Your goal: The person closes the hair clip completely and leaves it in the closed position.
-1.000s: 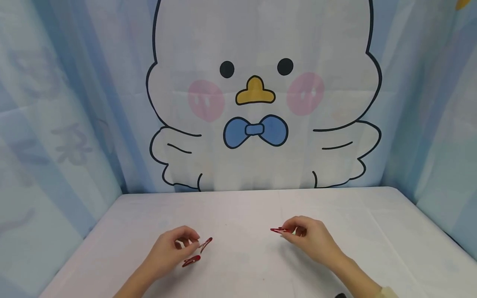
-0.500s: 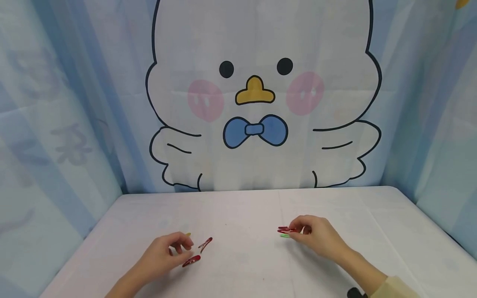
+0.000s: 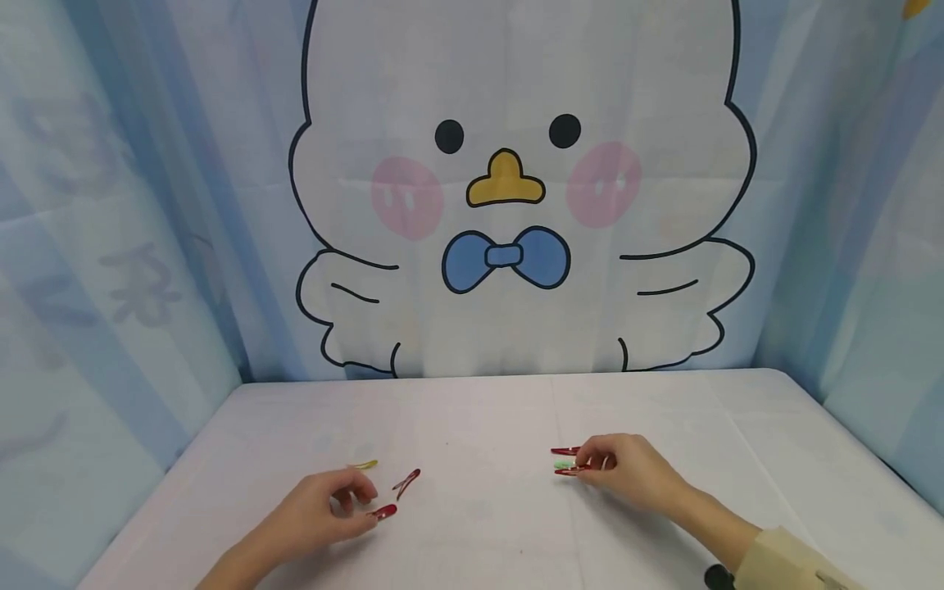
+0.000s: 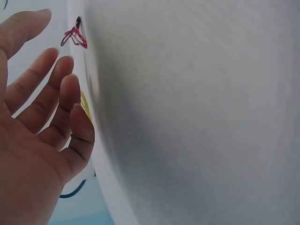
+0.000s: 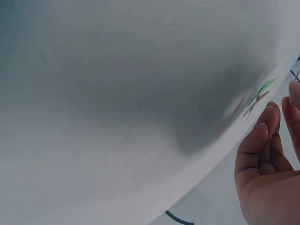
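Note:
My right hand (image 3: 633, 471) pinches a red hair clip (image 3: 566, 471) between thumb and forefinger, low over the table at right of centre. Just behind it lie a green hair clip (image 3: 562, 464) and another red clip (image 3: 565, 451). On the left, my left hand (image 3: 313, 510) is relaxed, thumb apart from the fingers in the left wrist view. Its thumb tip overlaps the near end of a red clip (image 3: 387, 511) in the head view. Beyond that is a red clip with its arms spread (image 3: 407, 483). A yellow clip (image 3: 365, 465) shows behind the left fingers.
The table (image 3: 472, 426) wears a white cloth. Behind it hangs a curtain (image 3: 505, 328) with a cartoon bird, and further blue curtains stand at both sides. A round black thing (image 3: 719, 577) shows beside the right sleeve (image 3: 792, 561).
My left hand has drawn back left and nearer, from the spread clip to the other red one, uncovering the yellow clip. My right hand has shifted right and slightly nearer with its clip.

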